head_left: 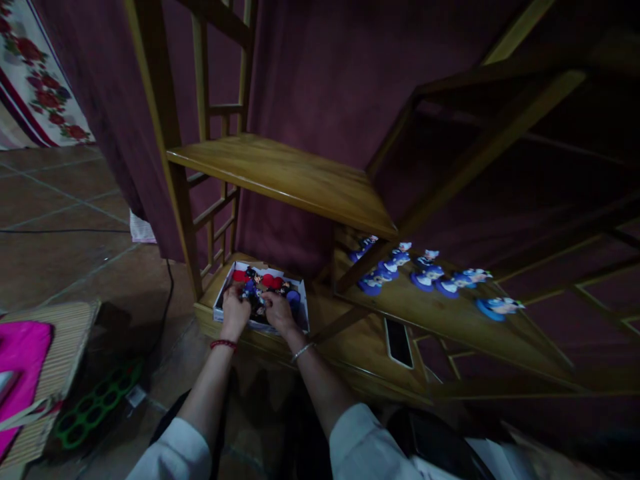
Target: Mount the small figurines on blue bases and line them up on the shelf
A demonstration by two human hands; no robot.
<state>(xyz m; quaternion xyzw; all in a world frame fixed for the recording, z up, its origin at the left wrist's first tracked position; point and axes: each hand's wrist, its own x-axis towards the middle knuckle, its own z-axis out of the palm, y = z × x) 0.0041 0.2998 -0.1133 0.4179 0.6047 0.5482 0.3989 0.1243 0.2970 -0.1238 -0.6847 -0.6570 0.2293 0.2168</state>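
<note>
A shallow white cardboard box (219, 310) sits on the lowest wooden shelf, holding several small figurines with red, blue and black parts. Both my hands reach into it. My left hand (236, 311) has its fingers curled at a blue-and-white figurine (249, 289) near the box's middle. From the other side, my right hand (279, 309) pinches at the same figurine with thumb and forefinger. The fingertips are small and dim here, and my hands hide part of the box's contents. A dark blue round piece (293, 299) lies at the box's right end.
Several blue-and-white figurines (429, 277) stand on the raised shelf to the right. A phone (399, 343) lies on the lower board. Above the box juts a wooden shelf (285, 175). On the floor at left are a green holed tray (95, 408) and a woven mat (75, 340) with pink cloth.
</note>
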